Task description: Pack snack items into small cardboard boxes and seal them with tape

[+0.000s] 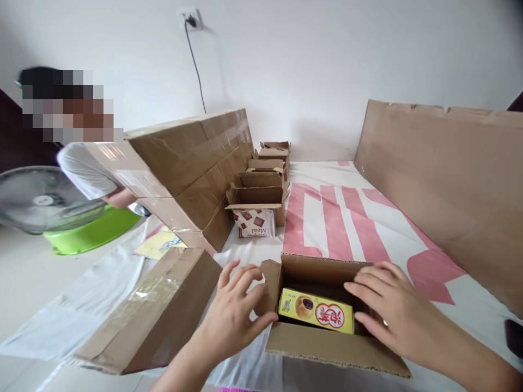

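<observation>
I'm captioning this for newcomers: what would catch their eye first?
Probably the yellow carton inside the open cardboard box at lower right, with the left hand and right hand on either side. The pink-marked cloth beyond it and the green object at left would likely follow.

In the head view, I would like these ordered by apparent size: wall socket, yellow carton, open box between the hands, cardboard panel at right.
Largest: cardboard panel
Second: open box
Third: yellow carton
Smallest: wall socket

Pink-printed white cloth (351, 234), open cardboard box (335, 348) on it, "Meal" packet (255, 223), row of boxes (261, 180) behind
</observation>
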The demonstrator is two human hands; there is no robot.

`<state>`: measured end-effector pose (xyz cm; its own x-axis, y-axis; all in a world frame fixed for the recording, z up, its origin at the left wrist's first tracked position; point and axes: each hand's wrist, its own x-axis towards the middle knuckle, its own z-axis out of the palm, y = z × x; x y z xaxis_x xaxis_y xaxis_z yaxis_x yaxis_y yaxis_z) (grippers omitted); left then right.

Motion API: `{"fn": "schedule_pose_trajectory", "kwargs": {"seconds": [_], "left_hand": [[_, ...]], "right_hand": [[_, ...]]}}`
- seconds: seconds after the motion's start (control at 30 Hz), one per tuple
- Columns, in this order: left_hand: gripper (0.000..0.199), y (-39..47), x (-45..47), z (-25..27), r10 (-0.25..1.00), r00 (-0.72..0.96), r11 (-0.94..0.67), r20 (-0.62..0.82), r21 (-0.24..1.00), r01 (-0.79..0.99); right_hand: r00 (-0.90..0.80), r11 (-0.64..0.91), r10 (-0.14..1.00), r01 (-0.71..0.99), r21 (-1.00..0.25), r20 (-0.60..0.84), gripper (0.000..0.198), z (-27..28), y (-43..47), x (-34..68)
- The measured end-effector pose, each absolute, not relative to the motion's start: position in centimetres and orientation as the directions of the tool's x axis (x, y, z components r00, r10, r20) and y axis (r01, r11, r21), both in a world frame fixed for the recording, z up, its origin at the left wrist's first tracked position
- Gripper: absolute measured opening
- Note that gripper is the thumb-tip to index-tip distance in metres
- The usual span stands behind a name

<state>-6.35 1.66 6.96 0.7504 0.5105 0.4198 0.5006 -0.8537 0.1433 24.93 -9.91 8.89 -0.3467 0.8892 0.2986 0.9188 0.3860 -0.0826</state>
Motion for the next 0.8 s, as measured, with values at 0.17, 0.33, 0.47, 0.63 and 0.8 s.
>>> {"fn": "schedule_pose_trajectory", "kwargs": {"seconds": [0.17, 0.33, 0.47, 0.63, 0.8], "left_hand": [[0.022, 1.7, -7.9, 3.6, 0.6, 0.755, -0.785, 0.266, 0.375, 0.492], [0.029, 1.0, -7.3, 1.7, 0.675, 0.691, -0.692, 0.258, 0.546, 0.472], [0.055, 0.9, -6.6, 0.9, 0.668, 0.605, -0.728, 0.434, 0.55, 0.409], [0.035, 0.5, -4.6, 0.4, 0.714, 0.523, -0.668, 0.465, 0.675, 0.312], [0.032, -0.1, -3.5, 0.5, 0.792, 0.459, -0.566, 0.403, 0.767, 0.302]], "right_hand": [[-0.211, 0.211, 0.93, 0.977, 0.03, 0.302, 0.038, 6.7, -12.4, 28.4], [-0.102, 0.117, 0.938, 0.993, -0.026, 0.33, 0.03, 5.1, -12.3, 27.9], [-0.148, 0.204, 0.947, 0.963, -0.176, 0.285, 0.03, 6.2, -11.1, 25.4], [-0.172, 0.194, 0.979, 0.944, -0.266, 0.106, 0.048, 7.4, -9.6, 23.8], [-0.199, 0.196, 0.98, 0.94, -0.278, 0.017, 0.033, 8.2, -8.8, 23.7]]}}
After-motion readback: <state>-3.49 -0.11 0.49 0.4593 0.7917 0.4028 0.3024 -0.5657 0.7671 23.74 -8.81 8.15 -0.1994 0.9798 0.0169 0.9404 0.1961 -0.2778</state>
